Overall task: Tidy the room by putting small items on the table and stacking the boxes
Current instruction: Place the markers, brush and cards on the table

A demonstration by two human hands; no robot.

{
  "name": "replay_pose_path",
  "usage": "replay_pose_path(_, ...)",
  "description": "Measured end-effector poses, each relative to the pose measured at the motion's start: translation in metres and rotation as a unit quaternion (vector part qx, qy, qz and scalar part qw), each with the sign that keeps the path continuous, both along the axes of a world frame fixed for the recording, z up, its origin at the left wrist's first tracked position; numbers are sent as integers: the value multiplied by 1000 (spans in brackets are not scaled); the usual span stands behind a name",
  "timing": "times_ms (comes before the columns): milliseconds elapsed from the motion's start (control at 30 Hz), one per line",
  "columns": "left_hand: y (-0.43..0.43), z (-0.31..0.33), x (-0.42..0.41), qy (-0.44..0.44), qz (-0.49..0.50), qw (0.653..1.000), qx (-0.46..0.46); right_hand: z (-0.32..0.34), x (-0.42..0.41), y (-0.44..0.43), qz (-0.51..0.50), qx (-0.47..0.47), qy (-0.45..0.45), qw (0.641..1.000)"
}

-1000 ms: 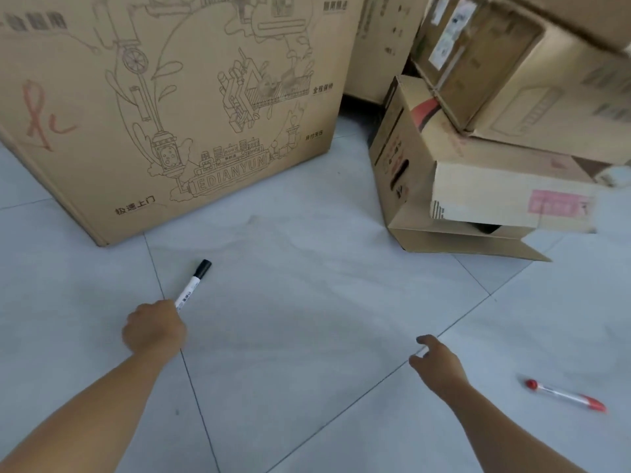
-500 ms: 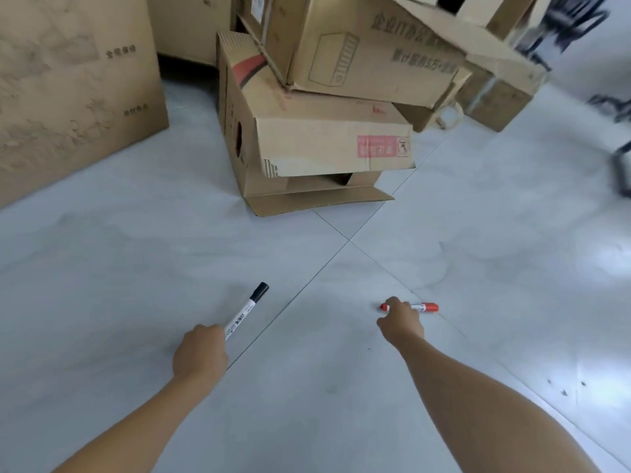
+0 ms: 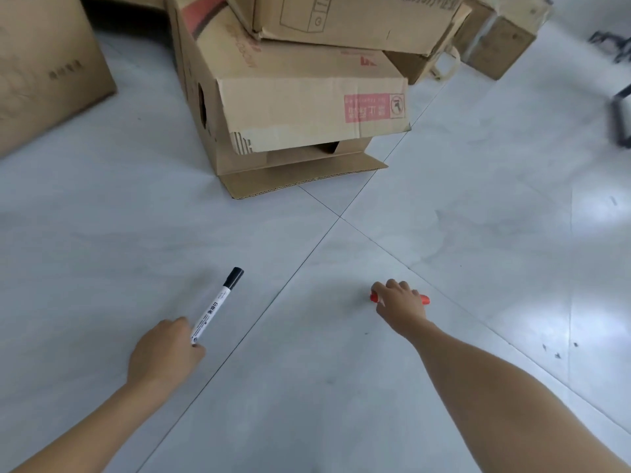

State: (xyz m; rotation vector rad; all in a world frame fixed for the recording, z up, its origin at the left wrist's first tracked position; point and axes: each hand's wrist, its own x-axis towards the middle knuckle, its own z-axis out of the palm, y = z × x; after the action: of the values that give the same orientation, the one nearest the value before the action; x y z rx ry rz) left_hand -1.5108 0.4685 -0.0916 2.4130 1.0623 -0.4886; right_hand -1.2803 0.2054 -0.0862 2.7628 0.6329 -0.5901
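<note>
My left hand [image 3: 165, 353] grips the lower end of a white marker with a black cap [image 3: 218, 303], which points up and away above the floor. My right hand [image 3: 399, 307] is curled over a red marker [image 3: 424, 299] that lies on the grey floor tiles; only its two red ends show past my fingers. Straight ahead is a pile of cardboard boxes: a dented box with a pink label [image 3: 307, 107] at the bottom and another box [image 3: 341, 18] resting askew on top.
A large printed cardboard box [image 3: 47, 70] stands at the far left. More boxes [image 3: 495, 46] sit at the back right. Dark chair legs or castors [image 3: 619, 107] show at the right edge. Open tiled floor surrounds my hands.
My view swung right and closer to the box pile. My right hand reached the red marker and closed over it. My left hand kept hold of the black-capped marker.
</note>
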Motion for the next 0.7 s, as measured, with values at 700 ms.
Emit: replay_pose_path(700,-31,506,40,-92,59,982,-153,525,-70,31,-290,473,59,830)
